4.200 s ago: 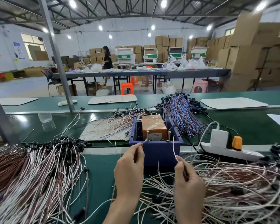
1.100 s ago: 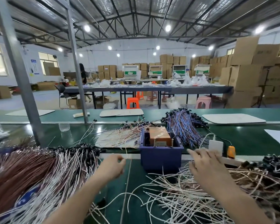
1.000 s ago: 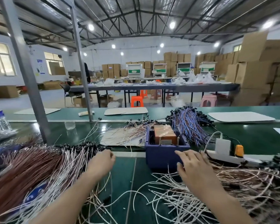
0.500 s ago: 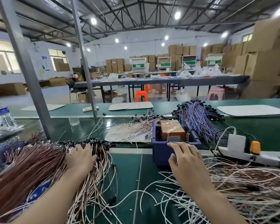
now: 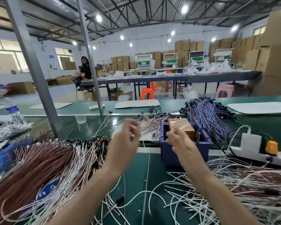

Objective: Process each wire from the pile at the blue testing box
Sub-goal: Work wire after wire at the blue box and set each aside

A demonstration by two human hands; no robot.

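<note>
Your left hand (image 5: 125, 140) is raised above the green bench mat (image 5: 136, 176) and is motion-blurred. Its fingers curl toward the thumb; you cannot tell whether they pinch a wire. Your right hand (image 5: 180, 143) hovers at the front left corner of the dark blue plastic testing box (image 5: 201, 153), fingers loosely spread. A heap of brown and white wires (image 5: 52, 163) lies left of the box, and a tangle of white wires (image 5: 234, 184) lies to its right.

One left hand (image 5: 125, 142), one right hand (image 5: 182, 145) — one blue testing box (image 5: 167, 157), one power strip (image 5: 250, 155), one water bottle (image 5: 15, 113).
</note>
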